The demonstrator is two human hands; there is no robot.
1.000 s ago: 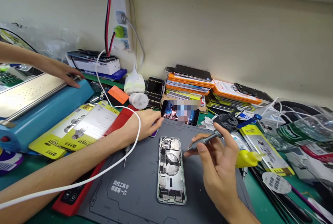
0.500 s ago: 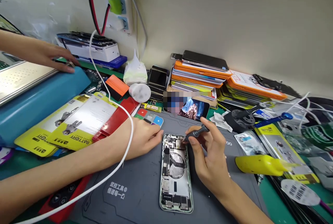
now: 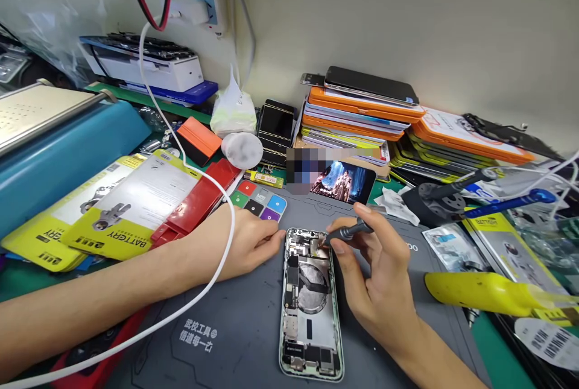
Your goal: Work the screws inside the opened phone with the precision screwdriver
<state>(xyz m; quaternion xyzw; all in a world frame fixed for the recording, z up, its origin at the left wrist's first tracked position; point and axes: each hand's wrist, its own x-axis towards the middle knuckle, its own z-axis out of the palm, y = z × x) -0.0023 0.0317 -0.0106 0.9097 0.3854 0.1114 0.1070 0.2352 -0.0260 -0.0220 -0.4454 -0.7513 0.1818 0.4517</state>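
An opened smartphone [image 3: 312, 328] lies on the grey mat with its inner parts bare and a round metallic coil area [image 3: 313, 289] in its middle. My right hand [image 3: 380, 274] pinches a small dark screwdriver [image 3: 350, 232], tilted, its tip over the phone's upper right part. Whether the tip touches a screw is too small to tell. On the other side, my left hand [image 3: 246, 241] rests on the mat, fingers curled together, a fingertip at the phone's upper left edge. Nothing shows inside those fingers.
A white cable [image 3: 217, 277] crosses over my left forearm. Behind the phone are a colored-square tray [image 3: 257, 201] and a lit phone screen [image 3: 346, 183]. Battery packs [image 3: 131, 208] and a blue machine [image 3: 76, 142] stand left; a yellow bottle [image 3: 474, 292] lies right. Stacked orange cases [image 3: 362, 105] line the wall.
The other person's hand has left the blue machine and is out of view. The camera view has shifted a little. My hands, the screwdriver and the phone keep nearly the same arrangement.
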